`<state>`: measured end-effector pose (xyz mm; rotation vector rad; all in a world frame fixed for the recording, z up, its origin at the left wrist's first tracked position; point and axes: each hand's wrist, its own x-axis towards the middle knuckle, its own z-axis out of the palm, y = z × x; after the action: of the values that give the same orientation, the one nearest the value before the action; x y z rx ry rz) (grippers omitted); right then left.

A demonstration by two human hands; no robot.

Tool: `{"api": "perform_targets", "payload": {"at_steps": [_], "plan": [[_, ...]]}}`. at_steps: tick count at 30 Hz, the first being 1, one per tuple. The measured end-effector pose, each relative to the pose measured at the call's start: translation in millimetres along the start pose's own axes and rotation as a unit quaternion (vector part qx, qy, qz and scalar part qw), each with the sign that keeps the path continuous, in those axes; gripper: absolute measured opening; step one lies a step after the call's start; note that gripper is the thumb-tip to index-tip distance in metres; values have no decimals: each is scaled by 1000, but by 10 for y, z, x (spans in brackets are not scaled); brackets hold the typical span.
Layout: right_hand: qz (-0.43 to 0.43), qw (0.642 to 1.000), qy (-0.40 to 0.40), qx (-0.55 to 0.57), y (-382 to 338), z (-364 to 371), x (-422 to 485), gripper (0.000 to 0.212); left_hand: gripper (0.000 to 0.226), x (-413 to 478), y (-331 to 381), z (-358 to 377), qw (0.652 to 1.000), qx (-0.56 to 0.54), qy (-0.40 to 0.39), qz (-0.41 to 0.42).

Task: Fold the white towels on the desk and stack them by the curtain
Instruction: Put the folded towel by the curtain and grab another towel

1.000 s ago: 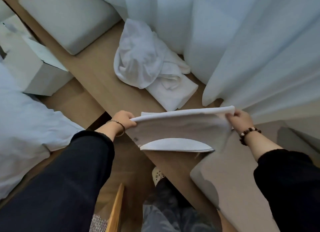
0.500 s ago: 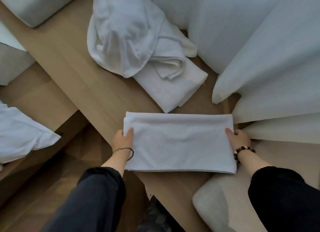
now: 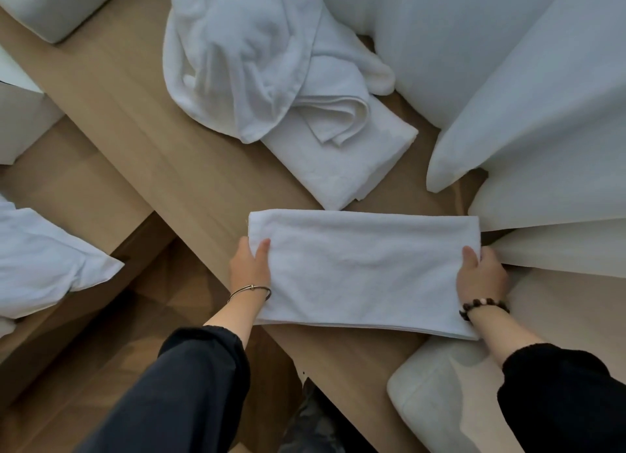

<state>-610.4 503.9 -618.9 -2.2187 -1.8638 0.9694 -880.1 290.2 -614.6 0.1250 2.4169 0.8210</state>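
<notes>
A white towel (image 3: 364,269), folded into a long rectangle, lies flat on the wooden desk (image 3: 152,141). My left hand (image 3: 249,266) grips its left short edge, thumb on top. My right hand (image 3: 481,274) grips the right short edge the same way. Beyond it sits a folded white towel (image 3: 338,161) with a crumpled white towel (image 3: 244,56) heaped partly over it. The white curtain (image 3: 508,79) hangs along the right, its hem reaching the desk beside the towel's right end.
A pale cushion (image 3: 450,398) sits at the desk's near right end, another cushion (image 3: 57,8) at the far left. White bedding (image 3: 44,263) lies at the left. The wooden floor (image 3: 101,368) shows below the desk's edge.
The towel was held up in the air, then laid flat on the desk. In the last half second my hands keep their hold at both ends and the view has closed in slightly.
</notes>
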Motion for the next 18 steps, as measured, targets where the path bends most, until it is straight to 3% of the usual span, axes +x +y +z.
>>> {"api": "perform_targets", "payload": {"at_steps": [12, 18], "plan": [[-14, 998, 24, -47, -6, 82, 7, 26, 19, -41, -208, 93, 995, 66, 70, 36], [-1, 993, -11, -122, 19, 126, 69, 29, 30, 5, -191, 136, 987, 150, 54, 3]]}}
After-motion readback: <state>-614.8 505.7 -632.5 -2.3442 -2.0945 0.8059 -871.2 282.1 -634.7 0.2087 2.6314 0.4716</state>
